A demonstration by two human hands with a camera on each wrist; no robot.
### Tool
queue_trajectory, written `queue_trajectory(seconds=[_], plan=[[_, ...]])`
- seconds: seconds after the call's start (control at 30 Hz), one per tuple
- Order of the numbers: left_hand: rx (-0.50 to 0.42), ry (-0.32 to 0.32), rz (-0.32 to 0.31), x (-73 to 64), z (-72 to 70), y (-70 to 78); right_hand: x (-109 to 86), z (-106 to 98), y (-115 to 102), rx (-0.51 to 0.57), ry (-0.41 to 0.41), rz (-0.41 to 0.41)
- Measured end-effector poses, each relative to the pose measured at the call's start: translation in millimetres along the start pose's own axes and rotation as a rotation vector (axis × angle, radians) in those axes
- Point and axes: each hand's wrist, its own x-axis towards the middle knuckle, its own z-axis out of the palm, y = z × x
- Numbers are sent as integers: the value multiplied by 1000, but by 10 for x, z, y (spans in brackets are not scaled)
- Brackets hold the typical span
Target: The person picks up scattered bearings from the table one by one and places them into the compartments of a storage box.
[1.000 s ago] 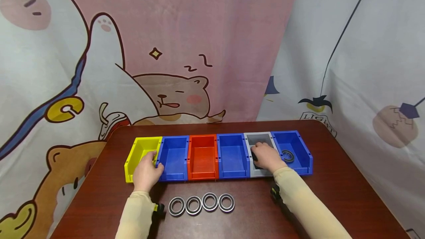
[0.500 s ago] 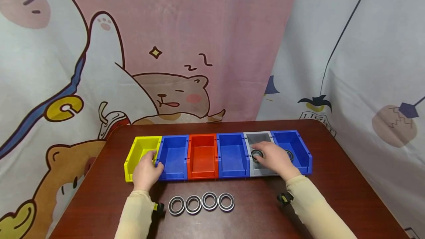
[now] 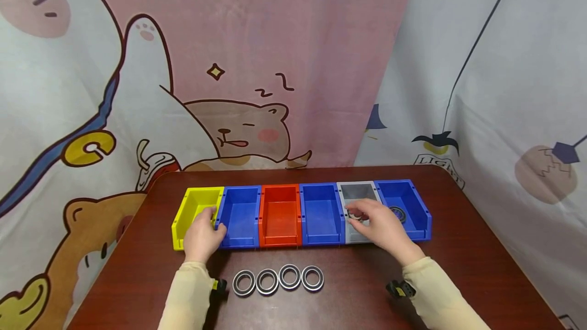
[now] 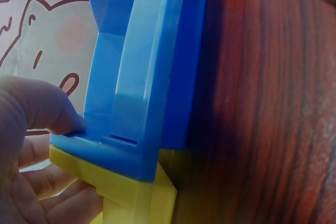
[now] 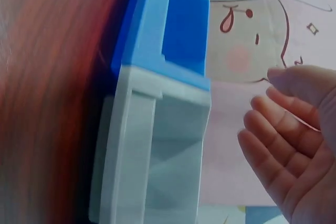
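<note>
My left hand (image 3: 202, 237) pinches the shared side wall of the yellow bin (image 3: 180, 230) and the blue bin (image 3: 240, 218) beside it. In the left wrist view, the thumb (image 4: 55, 111) lies on the blue bin's edge and the fingers curl against the yellow bin's side. My right hand (image 3: 380, 225) is over the grey bin (image 3: 359, 191), fingers loosely bent and apart, holding nothing in the right wrist view. A ball bearing (image 3: 355, 215) lies in the grey bin, partly hidden by that hand. Another bearing (image 3: 397, 214) lies in the far right blue bin (image 3: 415, 225).
Several ball bearings (image 3: 267, 282) lie in a row on the brown table (image 3: 348, 289), in front of the bins. A red bin (image 3: 281, 215) and another blue bin (image 3: 321, 215) stand mid-row. A patterned curtain (image 3: 339, 65) hangs behind the table.
My right hand has let go of the bearing in the grey bin, risen and drawn back slightly toward me. My left hand has stayed in place.
</note>
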Motion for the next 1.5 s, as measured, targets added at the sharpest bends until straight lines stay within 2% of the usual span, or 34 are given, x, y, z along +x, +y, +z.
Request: queue_trajectory(seconds=[0.2,0.57,0.8,0.97,1.5], plan=[[-5,1,4,7,5,1,-74,115,-128,47,-57,-92],[-4,0,3,6,-2,8,-202,396,-326,11,-214,-260],[-1,-8,-3,9,6,-2,-259,539,-425,-6,-319,-273],[1,-16,-9,6,-1,3,-281,599,-468,-27,-358,-279],[0,-14,-1,-1,-20,20,-325,747,-576,-129,-395,-378]])
